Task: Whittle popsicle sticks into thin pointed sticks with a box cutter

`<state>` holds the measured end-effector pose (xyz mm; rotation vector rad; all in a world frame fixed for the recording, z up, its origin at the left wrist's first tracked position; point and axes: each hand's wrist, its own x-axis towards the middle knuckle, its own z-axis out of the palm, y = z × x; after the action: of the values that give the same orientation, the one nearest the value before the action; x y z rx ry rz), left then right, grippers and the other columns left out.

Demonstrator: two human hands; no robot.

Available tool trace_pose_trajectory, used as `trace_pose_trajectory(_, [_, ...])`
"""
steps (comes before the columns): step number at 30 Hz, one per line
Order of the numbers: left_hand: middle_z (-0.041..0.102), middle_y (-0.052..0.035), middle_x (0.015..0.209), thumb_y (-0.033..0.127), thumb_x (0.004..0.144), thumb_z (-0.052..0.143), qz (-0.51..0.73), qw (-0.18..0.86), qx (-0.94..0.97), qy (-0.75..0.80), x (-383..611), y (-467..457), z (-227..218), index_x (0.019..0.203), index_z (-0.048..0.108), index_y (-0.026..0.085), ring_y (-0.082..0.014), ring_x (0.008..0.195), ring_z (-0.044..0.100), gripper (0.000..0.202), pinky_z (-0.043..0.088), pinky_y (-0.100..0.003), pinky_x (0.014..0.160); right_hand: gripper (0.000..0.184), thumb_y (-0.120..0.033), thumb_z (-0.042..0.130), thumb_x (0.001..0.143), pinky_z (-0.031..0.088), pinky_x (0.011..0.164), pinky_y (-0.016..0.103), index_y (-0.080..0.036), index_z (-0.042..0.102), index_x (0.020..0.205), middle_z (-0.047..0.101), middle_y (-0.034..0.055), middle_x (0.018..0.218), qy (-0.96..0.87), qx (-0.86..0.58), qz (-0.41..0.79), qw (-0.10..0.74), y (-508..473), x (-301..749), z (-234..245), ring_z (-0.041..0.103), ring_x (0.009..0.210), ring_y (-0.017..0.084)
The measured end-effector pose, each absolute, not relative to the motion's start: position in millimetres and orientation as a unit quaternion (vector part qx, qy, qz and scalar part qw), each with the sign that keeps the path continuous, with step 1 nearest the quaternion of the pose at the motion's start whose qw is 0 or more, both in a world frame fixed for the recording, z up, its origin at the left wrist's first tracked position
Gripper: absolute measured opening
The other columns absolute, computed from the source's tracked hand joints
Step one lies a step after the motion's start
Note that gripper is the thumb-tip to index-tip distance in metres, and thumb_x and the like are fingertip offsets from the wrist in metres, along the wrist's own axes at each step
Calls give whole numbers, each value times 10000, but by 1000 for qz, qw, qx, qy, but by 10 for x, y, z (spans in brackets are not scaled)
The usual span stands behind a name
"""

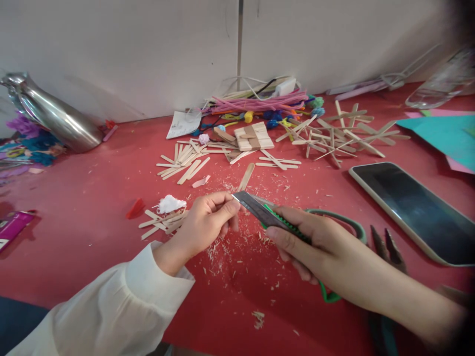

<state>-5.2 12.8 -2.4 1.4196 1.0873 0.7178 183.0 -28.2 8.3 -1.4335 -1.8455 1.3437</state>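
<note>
My right hand (315, 242) is wrapped round a utility knife (260, 210) with a green and dark body. Its blade points left, and the tip meets the fingertips of my left hand (210, 217). The left thumb and forefinger are pinched together; what lies between them is mostly hidden. Just beyond the blade tip a wooden craft stick (247, 176) shows, its lower end behind the blade and fingers, so I cannot tell whether it is held. Pale wood shavings (222, 247) are scattered on the red table (111, 198) under both hands.
Loose craft sticks (181, 160), a taped stick bundle (254, 137) and pipe cleaners (260, 103) lie toward the wall. Right are scissors (356, 225), pliers (388, 247), a phone (411, 207) and a clear bottle (438, 84). A metal jug (67, 118) stands left.
</note>
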Motion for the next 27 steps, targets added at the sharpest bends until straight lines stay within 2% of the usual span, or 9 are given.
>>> trace_pose_trajectory(5, [532, 46, 525, 316, 849, 500, 291, 581, 607, 458, -50, 121, -15, 716, 551, 158, -42, 420, 426, 213, 328, -153, 414, 299, -468, 421, 859, 344, 335, 179, -221, 420, 692, 445, -72, 464, -641, -536, 465, 293, -288, 1844, 79, 428, 365, 64])
trace_pose_trajectory(12, [515, 47, 503, 302, 857, 487, 208, 589, 655, 425, -72, 103, 16, 612, 493, 157, -44, 423, 407, 285, 324, -166, 437, 310, -493, 542, 791, 322, 310, 166, -214, 449, 692, 488, -79, 410, -553, -572, 461, 392, -189, 1896, 90, 419, 333, 56])
trace_pose_trajectory(18, [498, 43, 513, 305, 860, 472, 151, 599, 682, 392, -58, 71, 58, 690, 546, 158, -56, 434, 403, 236, 323, -180, 444, 278, -457, 567, 780, 325, 312, 173, -210, 466, 700, 501, -80, 408, -553, -570, 483, 368, -162, 1904, 76, 428, 331, 58])
trace_pose_trajectory(27, [488, 39, 551, 373, 811, 549, 179, 547, 714, 399, -48, 49, 2, 621, 514, 154, -62, 492, 419, 292, 327, -176, 465, 204, -362, 561, 780, 332, 318, 158, -213, 450, 696, 497, -89, 407, -544, -579, 502, 342, -185, 1890, 97, 439, 334, 55])
